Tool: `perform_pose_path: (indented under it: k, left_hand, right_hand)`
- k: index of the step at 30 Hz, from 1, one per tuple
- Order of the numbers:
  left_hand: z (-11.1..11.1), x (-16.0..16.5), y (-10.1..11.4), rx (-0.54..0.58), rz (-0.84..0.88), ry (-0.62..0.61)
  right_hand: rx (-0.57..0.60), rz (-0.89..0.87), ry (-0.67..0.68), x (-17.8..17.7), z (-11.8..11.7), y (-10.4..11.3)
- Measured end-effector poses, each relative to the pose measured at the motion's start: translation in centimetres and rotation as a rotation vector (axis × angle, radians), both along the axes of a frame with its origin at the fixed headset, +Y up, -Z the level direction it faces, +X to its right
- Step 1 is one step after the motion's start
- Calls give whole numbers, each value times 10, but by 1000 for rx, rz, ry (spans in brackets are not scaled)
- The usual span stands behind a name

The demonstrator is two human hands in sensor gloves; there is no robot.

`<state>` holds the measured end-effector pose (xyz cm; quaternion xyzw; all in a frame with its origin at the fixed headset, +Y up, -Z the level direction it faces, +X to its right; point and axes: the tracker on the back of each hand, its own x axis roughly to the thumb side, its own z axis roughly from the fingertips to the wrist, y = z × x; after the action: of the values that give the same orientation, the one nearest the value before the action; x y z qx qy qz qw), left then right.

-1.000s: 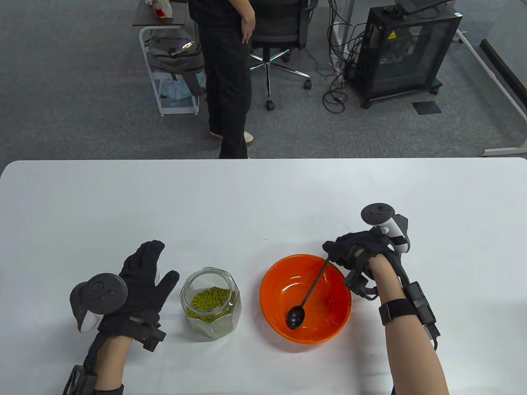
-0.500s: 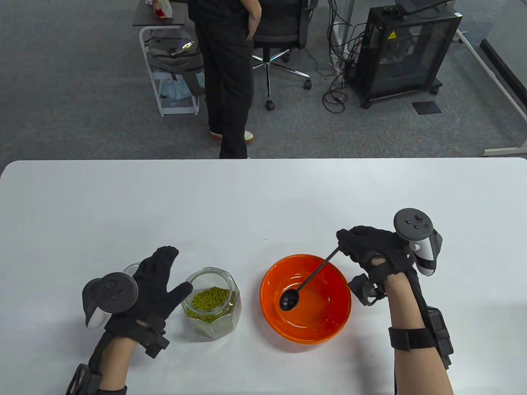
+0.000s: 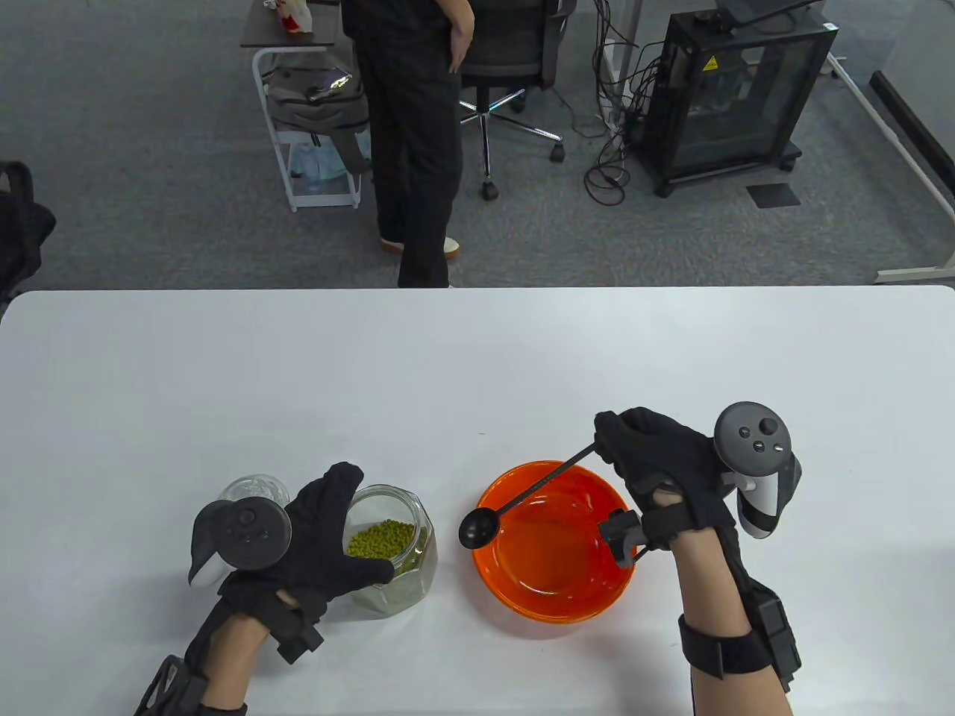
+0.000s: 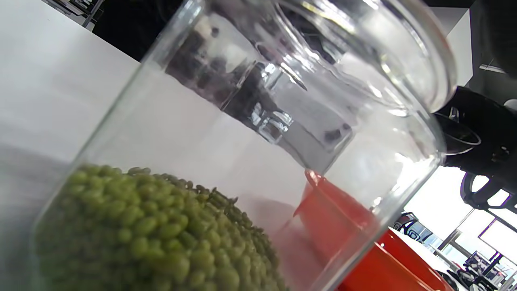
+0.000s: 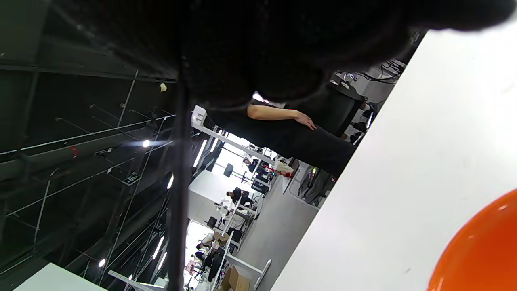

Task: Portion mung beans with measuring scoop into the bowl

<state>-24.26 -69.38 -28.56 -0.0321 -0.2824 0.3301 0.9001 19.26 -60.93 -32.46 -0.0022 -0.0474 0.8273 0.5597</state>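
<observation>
Grey carpet lies beyond the white worktop (image 3: 477, 358), where a person in black (image 3: 414, 142) stands beside an office chair (image 3: 507, 60), a rolling cart (image 3: 310, 112) and a black cabinet (image 3: 735, 89) trailing cables. Near the front edge, a glass jar (image 3: 388, 548) partly filled with mung beans (image 3: 380, 538) stands just left of an orange bowl (image 3: 556, 589), close but apart. A clear glass lid (image 3: 254, 488) lies behind the left hand (image 3: 317, 544), whose spread fingers wrap the jar's left side, thumb across its front. The right hand (image 3: 660, 466) pinches the handle end of a black scoop (image 3: 480, 527); its empty cup hangs over the gap between bowl rim and jar. The bowl looks empty.
</observation>
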Motion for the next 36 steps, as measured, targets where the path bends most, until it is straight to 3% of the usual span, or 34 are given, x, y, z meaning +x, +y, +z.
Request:
perform_pose_path:
  k: [20, 27, 36]
  left_hand:
    - [0, 6, -5, -9, -8, 24]
    - [-1, 6, -6, -14, -1, 25]
    - [-1, 6, -6, -20, 1, 22]
  right_hand:
    - [124, 15, -6, -46, 17, 17]
    - [168, 65, 9, -84, 15, 24]
    - [267, 270, 62, -146, 17, 19]
